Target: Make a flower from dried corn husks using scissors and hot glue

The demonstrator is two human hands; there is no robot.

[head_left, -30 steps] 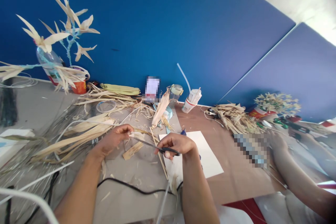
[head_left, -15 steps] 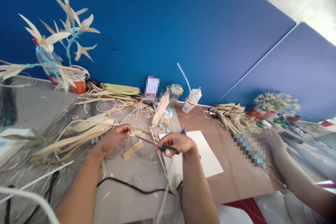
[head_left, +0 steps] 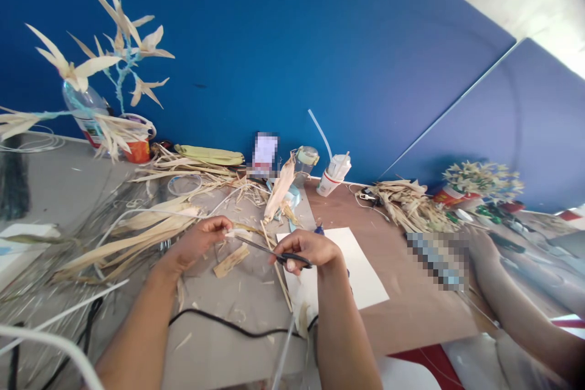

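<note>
My right hand (head_left: 311, 250) has its fingers through the black handles of a pair of scissors (head_left: 256, 245), blades pointing left. Between thumb and fingertips my left hand (head_left: 205, 241) pinches a small pale strip of corn husk (head_left: 238, 234). The scissor blades lie at or just under that strip; whether they cut into it I cannot tell. Below the blades a flat tan piece of husk (head_left: 231, 261) lies on the table. A thin stick (head_left: 282, 286) and a white sheet of paper (head_left: 365, 271) are under and beside my right hand.
Dried husks (head_left: 137, 234) spread out on the left, near husk flowers on a blue-wrapped stem (head_left: 121, 82). A phone (head_left: 265, 152), a lidded jar (head_left: 306, 161) and a paper cup (head_left: 329, 180) stand at the back. A black cable (head_left: 219, 319) crosses the front. Another person's hand (head_left: 482, 250) is at right.
Both my hands and the scissors stay almost in place. The large husk flower at the upper left has shifted slightly left, and the red cap beside it no longer shows.
</note>
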